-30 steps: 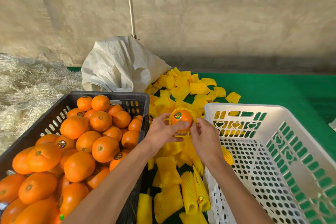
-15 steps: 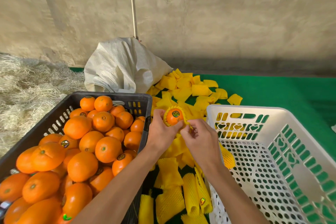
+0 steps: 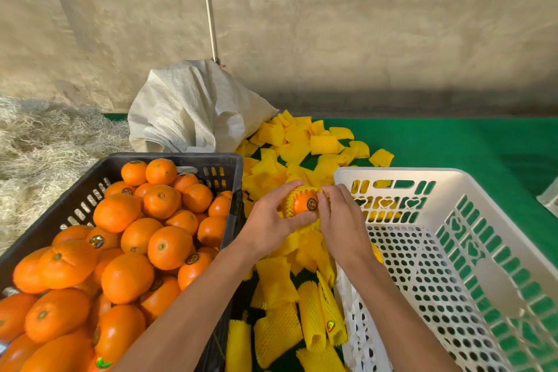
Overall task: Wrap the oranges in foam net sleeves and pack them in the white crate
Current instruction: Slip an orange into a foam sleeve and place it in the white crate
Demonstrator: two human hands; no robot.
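Hands meet at the centre of the head view, above a heap of loose yellow foam sleeves (image 3: 280,296) on the green tabletop (image 3: 453,142). The left hand (image 3: 271,220) and right hand (image 3: 341,220) both curl their fingers round one orange (image 3: 303,204), each grip clamped on it and on the yellow foam net sleeve (image 3: 291,201) that covers its left and top sides; the stickered face is bare. By my reading the sleeve is only partly drawn on.

The white crate (image 3: 392,174) lies directly to the right, its near wall just beside the right hand, so that hand is the nearer one for placing. No fruit shows inside it. The black crate (image 3: 181,157) of unwrapped oranges (image 3: 169,246) sits left of the left forearm.
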